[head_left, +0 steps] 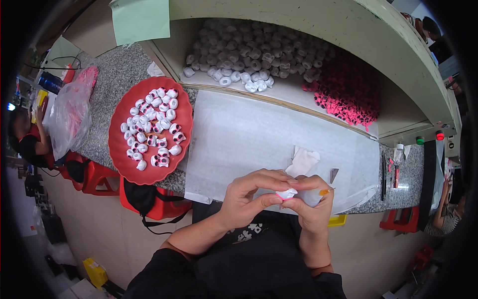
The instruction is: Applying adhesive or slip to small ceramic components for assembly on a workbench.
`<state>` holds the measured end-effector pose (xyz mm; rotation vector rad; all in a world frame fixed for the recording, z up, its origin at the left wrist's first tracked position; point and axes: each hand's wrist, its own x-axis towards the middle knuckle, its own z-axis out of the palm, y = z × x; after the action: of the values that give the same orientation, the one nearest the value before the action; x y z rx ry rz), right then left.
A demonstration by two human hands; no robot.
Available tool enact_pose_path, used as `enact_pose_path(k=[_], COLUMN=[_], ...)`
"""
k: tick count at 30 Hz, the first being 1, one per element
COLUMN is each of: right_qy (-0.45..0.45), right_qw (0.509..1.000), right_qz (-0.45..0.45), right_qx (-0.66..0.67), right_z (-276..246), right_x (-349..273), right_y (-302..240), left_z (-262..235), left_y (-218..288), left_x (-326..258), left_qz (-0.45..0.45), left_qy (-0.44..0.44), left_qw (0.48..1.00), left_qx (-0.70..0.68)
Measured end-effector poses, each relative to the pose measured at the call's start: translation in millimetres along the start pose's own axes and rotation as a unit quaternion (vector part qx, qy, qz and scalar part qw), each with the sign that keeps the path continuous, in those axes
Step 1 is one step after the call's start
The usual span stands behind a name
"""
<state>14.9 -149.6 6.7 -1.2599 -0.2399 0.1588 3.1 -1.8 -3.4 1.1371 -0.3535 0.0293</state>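
A small white skull-like piece with a pink underside (287, 194) is pinched between the fingertips of both hands, above the near edge of the white paper sheet (239, 134). My left hand (251, 197) grips it from the left with thumb and fingers. From the other side my right hand (313, 202) closes on it too. An orange hub with a thin needle (324, 192) sticks out by the right hand's fingers; its body is mostly hidden. Beyond the hands lies a crumpled white tissue (302, 160). A small grey triangular blade (333, 174) rests to its right.
A red scalloped plate (118, 144) of white pieces with pink and black details stands left. On the shelf are heaped white pieces (249, 47) and pink-black pieces (348, 94). A red-handled tool (396, 177) lies far right. Red stools (157, 202) and other people are nearby.
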Motion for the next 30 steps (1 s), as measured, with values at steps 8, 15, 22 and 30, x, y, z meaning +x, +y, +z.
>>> enact_pose_path(k=[8,15,22,30], right_qy=[0.034,0.03,0.006,0.041], right_qw=[0.998,0.995,0.998,0.994], right_qz=[0.057,0.091,0.063,0.069], right_qx=[0.023,0.011,0.009,0.068], right_z=[5,5,7,13], right_x=[-2,-1,-1,0], right_y=[-6,-9,-6,-6], left_z=[0,1,-1,-6], left_y=[2,2,-6,-4], left_x=[0,-3,-4,-4], left_qz=[0.004,-0.054,0.042,0.041], left_qy=[0.01,0.017,0.021,0.033], left_qw=[1.0,0.997,0.999,0.999], left_qx=[0.002,-0.056,0.002,-0.012])
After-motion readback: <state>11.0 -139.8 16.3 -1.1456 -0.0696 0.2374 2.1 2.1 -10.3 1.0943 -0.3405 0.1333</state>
